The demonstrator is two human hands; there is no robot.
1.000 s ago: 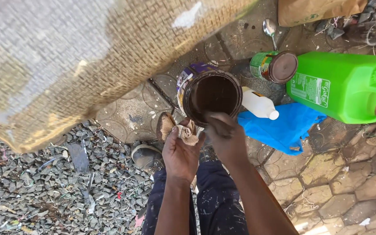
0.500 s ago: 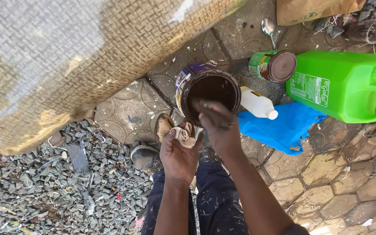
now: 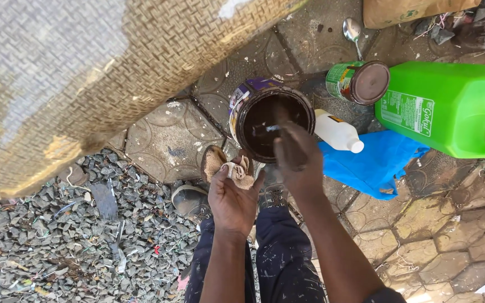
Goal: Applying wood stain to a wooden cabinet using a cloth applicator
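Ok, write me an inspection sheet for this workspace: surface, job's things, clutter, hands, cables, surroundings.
Surface: patterned paving stones, stained; gravel at left.
Job's things: open tin of dark liquid; tan rag.
Clutter: green jerrycan, small lidded tin, white bottle, blue cloth, spoon.
Hands: left hand holds the rag; right hand over the tin, grip blurred.
Cables: nothing seen.
Surroundings: woven panel overhead at left.

Left hand (image 3: pixel 232 193) cupped, palm up, fingers curled — right hand (image 3: pixel 298 160) blurred, knuckles up, both forearms extended forward.
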